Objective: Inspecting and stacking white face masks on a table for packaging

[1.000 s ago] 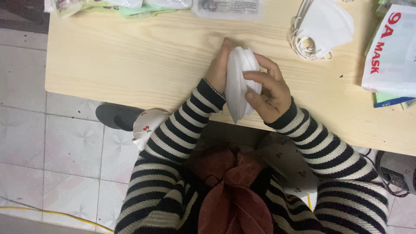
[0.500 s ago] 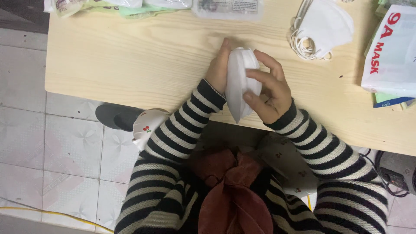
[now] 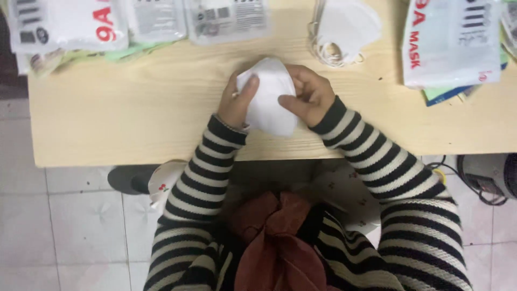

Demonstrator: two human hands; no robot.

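A folded white face mask (image 3: 269, 96) is held over the light wooden table (image 3: 129, 118), near its front edge. My left hand (image 3: 237, 102) grips the mask's left side, thumb on top. My right hand (image 3: 307, 96) pinches its right side, thumb and fingers pressed onto the fabric. Both sleeves are black-and-white striped.
Several sealed mask packets (image 3: 161, 21) lie along the back left of the table. A small pile of loose white masks (image 3: 344, 29) sits at the back, right of centre. A large white mask bag (image 3: 455, 40) lies at the right. A black shoe (image 3: 126, 179) rests on the tiled floor.
The mask has turned from standing narrow to lying broader in both hands. My left thumb has come over its top, and the view has shifted toward the table's back edge.
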